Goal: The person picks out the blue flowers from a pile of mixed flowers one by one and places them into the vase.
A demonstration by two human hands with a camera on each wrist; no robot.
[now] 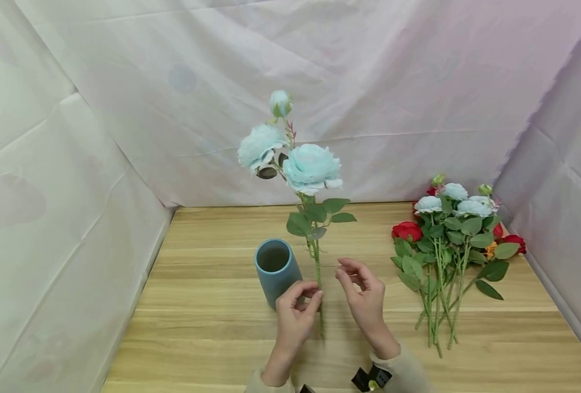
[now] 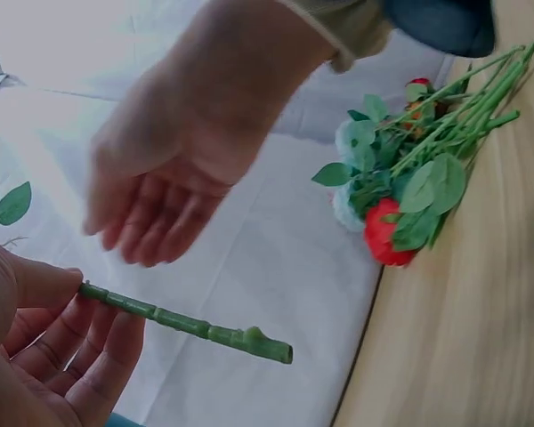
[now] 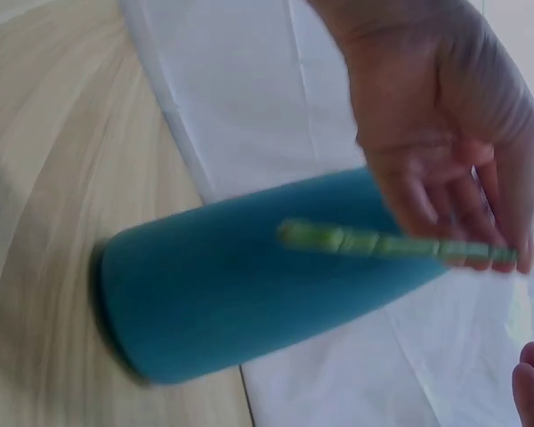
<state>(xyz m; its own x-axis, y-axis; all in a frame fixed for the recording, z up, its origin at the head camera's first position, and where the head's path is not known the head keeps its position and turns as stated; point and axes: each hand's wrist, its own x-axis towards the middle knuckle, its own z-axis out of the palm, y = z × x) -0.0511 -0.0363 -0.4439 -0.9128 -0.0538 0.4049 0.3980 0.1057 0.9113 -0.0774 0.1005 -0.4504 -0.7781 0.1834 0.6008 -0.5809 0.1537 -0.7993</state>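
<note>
A pale blue artificial flower (image 1: 312, 168) with two blooms, a bud and green leaves stands upright above the table. My left hand (image 1: 295, 316) pinches its green stem (image 2: 187, 322) between thumb and fingers, and the cut end sticks out below the grip. Just behind that hand stands a blue vase (image 1: 276, 275), upright with its round mouth uncovered; in the right wrist view the vase (image 3: 249, 276) lies behind the stem. To the right of the stem, my right hand (image 1: 364, 295) hovers with loosely bent fingers, apart from the flower and holding nothing.
A heap of artificial flowers (image 1: 447, 256), pale blue, red and orange, lies on the right of the wooden table (image 1: 197, 322), stems towards the front. White cloth (image 1: 211, 109) hangs behind the table and along both sides.
</note>
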